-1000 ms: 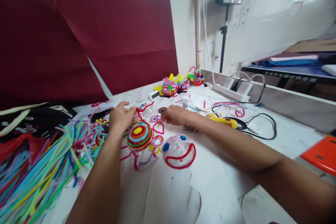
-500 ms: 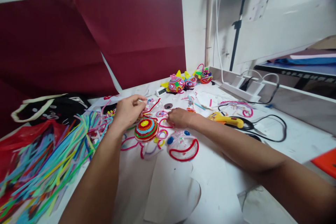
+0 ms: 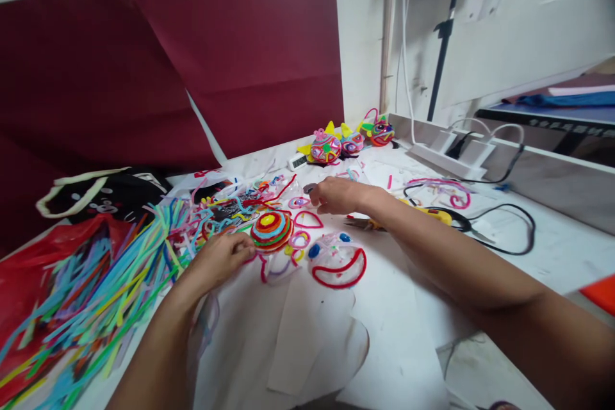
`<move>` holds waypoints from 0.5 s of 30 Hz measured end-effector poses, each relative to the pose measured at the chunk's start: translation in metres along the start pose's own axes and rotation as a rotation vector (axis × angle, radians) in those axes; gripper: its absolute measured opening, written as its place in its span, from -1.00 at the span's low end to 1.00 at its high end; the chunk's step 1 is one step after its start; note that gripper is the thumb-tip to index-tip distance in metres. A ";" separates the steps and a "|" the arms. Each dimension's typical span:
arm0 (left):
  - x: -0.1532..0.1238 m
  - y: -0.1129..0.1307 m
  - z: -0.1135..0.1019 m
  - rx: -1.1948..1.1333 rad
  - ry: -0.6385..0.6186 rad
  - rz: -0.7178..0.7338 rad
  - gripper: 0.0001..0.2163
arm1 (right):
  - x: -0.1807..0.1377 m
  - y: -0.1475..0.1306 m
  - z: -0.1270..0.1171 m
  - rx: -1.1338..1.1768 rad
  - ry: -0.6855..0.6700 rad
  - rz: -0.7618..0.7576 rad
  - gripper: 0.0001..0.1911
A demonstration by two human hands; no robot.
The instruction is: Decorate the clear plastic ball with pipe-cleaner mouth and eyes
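Observation:
A dome [image 3: 271, 231] wound in rings of coloured pipe cleaner lies on the white table. My left hand [image 3: 225, 256] is at its lower left, fingers curled together over a pink pipe-cleaner loop, mostly hidden by them. My right hand [image 3: 339, 195] reaches beyond the dome, fingers bent but apart at the edge of a dark grey ring-shaped disc [image 3: 309, 188]. Below that hand lies a pink teardrop loop [image 3: 308, 220]. Nearer me sits a clear piece with blue eyes and a red pipe-cleaner mouth [image 3: 339, 269]. Pink and yellow rings [image 3: 300, 241] lie beside the dome.
Bundled pipe cleaners [image 3: 120, 288] spill from a red bag [image 3: 29, 282] at left, near a black bag [image 3: 110, 195]. Finished fish-like figures [image 3: 325, 146] stand at the back. A yellow tool [image 3: 435, 214], black cable [image 3: 526, 224] and power strip [image 3: 451, 163] are at right.
My left hand has come down and toward me, from behind the dome to its lower left. My right hand has left the pink teardrop loop and moved away from me to the grey disc.

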State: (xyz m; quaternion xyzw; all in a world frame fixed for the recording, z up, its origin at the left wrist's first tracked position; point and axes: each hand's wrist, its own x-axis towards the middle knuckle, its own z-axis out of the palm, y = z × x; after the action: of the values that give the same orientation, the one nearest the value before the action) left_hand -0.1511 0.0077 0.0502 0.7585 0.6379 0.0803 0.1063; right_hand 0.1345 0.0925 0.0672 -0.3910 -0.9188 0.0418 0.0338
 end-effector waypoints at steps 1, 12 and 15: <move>-0.001 -0.002 -0.001 0.065 0.022 -0.026 -0.77 | 0.000 0.000 0.000 0.002 0.002 0.002 -0.76; 0.001 0.033 0.028 -0.001 0.231 0.350 -0.74 | 0.004 -0.003 0.004 0.020 -0.068 -0.039 -0.75; 0.001 0.047 0.047 0.118 0.166 0.341 -0.71 | 0.003 -0.004 0.001 0.014 -0.067 -0.036 -0.74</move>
State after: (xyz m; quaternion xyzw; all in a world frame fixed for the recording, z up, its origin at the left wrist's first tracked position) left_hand -0.0945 -0.0018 0.0170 0.8512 0.5105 0.1219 -0.0063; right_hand 0.1298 0.0916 0.0664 -0.3727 -0.9259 0.0607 0.0066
